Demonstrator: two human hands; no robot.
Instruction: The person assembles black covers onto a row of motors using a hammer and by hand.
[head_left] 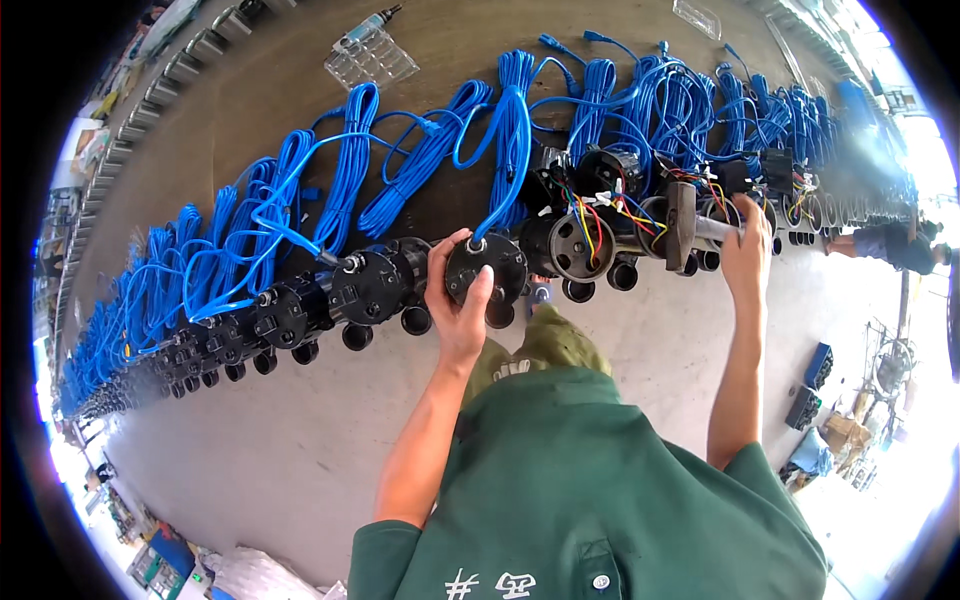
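My left hand (459,305) grips a black round cover (487,270), its thumb pressed on the face and its fingers around the left rim. A blue cable enters that cover at its top. My right hand (748,258) is closed around the handle of a hammer (681,224), whose head points left and is held level in front of the row. Right of the cover, an uncovered black housing (581,246) faces me, with red, yellow and blue wires coming out of it. Behind the hammer stand more uncovered housings, partly hidden.
Along the table edge runs a long row of covered black housings (366,286) to the left. Coiled blue cables (512,120) lie behind them on the brown table (260,90). A clear plastic tray (370,58) and a screwdriver-like tool (372,25) lie farther back. Another person (895,245) is far right.
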